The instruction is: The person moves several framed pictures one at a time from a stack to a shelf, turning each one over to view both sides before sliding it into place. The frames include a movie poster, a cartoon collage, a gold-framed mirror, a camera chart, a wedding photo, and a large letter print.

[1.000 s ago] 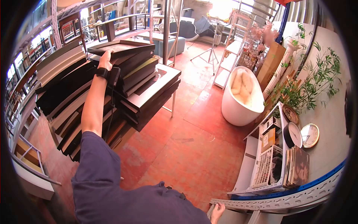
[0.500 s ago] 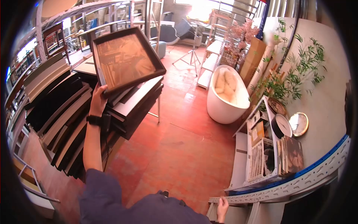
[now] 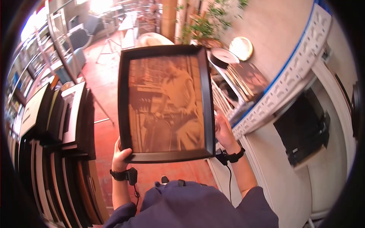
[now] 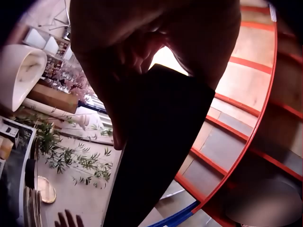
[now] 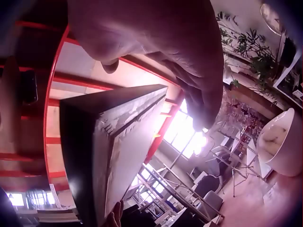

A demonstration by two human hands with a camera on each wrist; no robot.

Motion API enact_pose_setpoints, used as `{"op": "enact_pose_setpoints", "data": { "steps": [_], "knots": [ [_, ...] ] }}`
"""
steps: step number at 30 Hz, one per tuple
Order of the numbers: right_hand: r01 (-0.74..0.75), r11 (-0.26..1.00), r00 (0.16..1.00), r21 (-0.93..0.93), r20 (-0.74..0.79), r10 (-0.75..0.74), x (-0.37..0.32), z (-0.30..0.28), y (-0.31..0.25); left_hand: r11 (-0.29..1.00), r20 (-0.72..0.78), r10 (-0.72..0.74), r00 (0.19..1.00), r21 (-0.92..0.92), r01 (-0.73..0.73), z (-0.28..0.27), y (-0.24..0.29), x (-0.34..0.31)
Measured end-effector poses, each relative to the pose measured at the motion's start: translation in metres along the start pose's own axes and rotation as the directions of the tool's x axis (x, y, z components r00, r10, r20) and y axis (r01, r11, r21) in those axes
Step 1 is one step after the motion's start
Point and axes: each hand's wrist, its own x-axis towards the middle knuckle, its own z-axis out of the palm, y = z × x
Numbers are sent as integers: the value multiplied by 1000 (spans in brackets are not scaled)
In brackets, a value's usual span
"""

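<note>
Carried off to the right since half a second earlier, the black rectangular picture frame with a sepia print (image 3: 167, 102) was upright before the person. The left hand (image 3: 121, 156) gripped its lower left corner; the right hand (image 3: 225, 133), fingers loosely extended, was just beside its right edge. Leftward stood a pile of dark and pale frames (image 3: 55, 121). Rightward, thin brown sleeves (image 3: 247, 78) stood beyond the blue edge of a white perforated metal beam (image 3: 293, 73), near a gold-rimmed round clock (image 3: 240, 48), its face unreadable in glare.

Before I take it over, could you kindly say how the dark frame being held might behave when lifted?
The dark frame is probably stiff, given its deep, straight sides. Its brown panel looks glossy, so it may be fragile.
</note>
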Motion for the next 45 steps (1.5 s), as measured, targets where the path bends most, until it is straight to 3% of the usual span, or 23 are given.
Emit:
{"op": "enact_pose_setpoints", "data": {
  "steps": [2, 3, 5, 6, 11, 13, 14, 17, 19, 21, 27, 29, 31, 33, 35, 36, 37, 38, 39, 41, 43, 45],
  "knots": [
    [45, 999, 990, -19, -131, -47, -21, -9, -1, 988, 108, -106, 988, 120, 93, 17, -9, 0],
    [110, 986, 953, -126, -269, -141, -34, -11, 4, 984, 197, -154, 968, 119, 132, 22, -17, 2],
    [78, 886, 870, -458, -402, -285, -65, -23, 19, 961, 287, -249, 925, 189, 201, 33, -24, 1],
    [62, 896, 813, -439, -498, -300, -81, -28, 26, 948, 360, -302, 883, 207, 240, 37, -26, 2],
    [53, 890, 704, -452, -616, -355, -141, -34, 21, 851, 273, -496, 824, 344, 398, 63, -53, -5],
    [87, 872, 637, -481, -647, -420, -158, -32, 14, 854, 235, -455, 859, 388, 347, 78, -70, -10],
    [86, 887, 662, -454, -640, -391, -173, -38, 15, 848, 210, -431, 878, 426, 314, 84, -79, -11],
    [97, 874, 604, -476, -670, -432, -201, -41, 12, 843, 184, -418, 890, 442, 305, 100, -99, -14],
    [99, 858, 555, -503, -688, -467, -217, -43, 12, 867, 308, -374, 875, 451, 212, 110, -111, -9],
    [89, 800, 489, -594, -673, -554, -231, -44, 8, 864, 309, -357, 881, 467, 186, 129, -117, -10],
    [-16, 767, 390, -641, -711, -585, -291, -74, -4, 911, 470, -264, 842, 409, 57, 201, -132, -16],
    [-145, 612, 294, -777, -624, -724, -307, -86, -13, 919, 504, -245, 828, 394, 32, 224, -146, -22],
    [-319, 534, 135, -783, -595, -792, -327, -99, -19, 935, 564, -206, 800, 355, -10, 255, -157, -29],
    [-486, 396, 136, -779, -515, -846, -344, -92, -38, 964, 575, -142, 806, 266, -20, 303, -159, -45],
    [-584, 341, 228, -737, -551, -802, -350, -78, -51, 973, 612, -89, 786, 223, -63, 330, -186, -57],
    [-502, 386, 234, -774, -551, -801, -347, -74, -55, 961, 618, -43, 785, 239, -135, 344, -202, -64],
    [-528, 340, 240, -778, -521, -819, -343, -68, -59, 944, 628, 2, 779, 257, -209, 360, -213, -71],
    [-487, 350, 267, -800, -518, -812, -338, -66, -62, 904, 646, 140, 750, 224, -363, 382, -217, -79],
    [-445, 364, 292, -818, -517, -805, -333, -65, -64, 893, 652, 158, 742, 225, -389, 395, -229, -87],
    [-406, 440, 257, -801, -563, -786, -325, -70, -65, 923, 706, 135, 695, 166, -348, 413, -257, -99],
    [-370, 472, 205, -800, -566, -799, -320, -76, -72, 936, 742, 117, 661, 141, -324, 429, -284, -110],
    [-271, 550, 46, -790, -582, -812, -319, -88, -75, 931, 749, 166, 642, 95, -352, 447, -280, -121]
  ]
}}
